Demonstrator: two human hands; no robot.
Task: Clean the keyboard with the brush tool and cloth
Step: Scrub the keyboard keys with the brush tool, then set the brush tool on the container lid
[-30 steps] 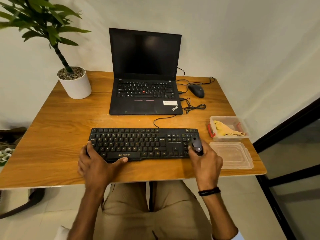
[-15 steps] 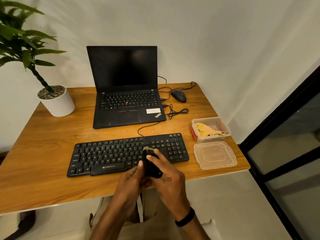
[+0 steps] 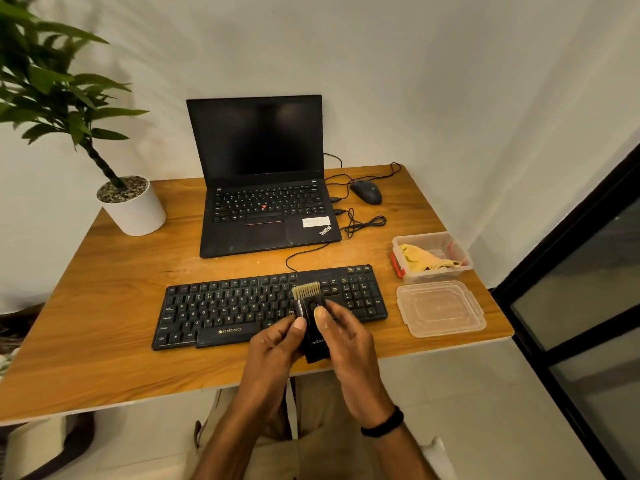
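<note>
Hands meet over the near edge of the wooden desk [image 3: 86,306], both closed around the black brush tool [image 3: 312,320]. The left hand [image 3: 273,344] pinches its left side with the thumb up against the body, and the right hand [image 3: 346,337] grips the right side, thumb pressed on the front face. The tool stands roughly upright, with pale bristles fanned out at its top, in front of the right part of the black keyboard [image 3: 263,306] as seen from the head camera; whether the bristles touch the keys cannot be told. The keyboard lies flat along the near middle of the desk, its cable running far toward the open laptop [image 3: 259,174]. To the right, a clear plastic box [image 3: 460,261] holds the yellow cloth [image 3: 422,259], and its lid [image 3: 440,308] lies just near of it. A black mouse [image 3: 366,192] sits right of the laptop, and a potted plant [image 3: 131,206] stands at the far left.
</note>
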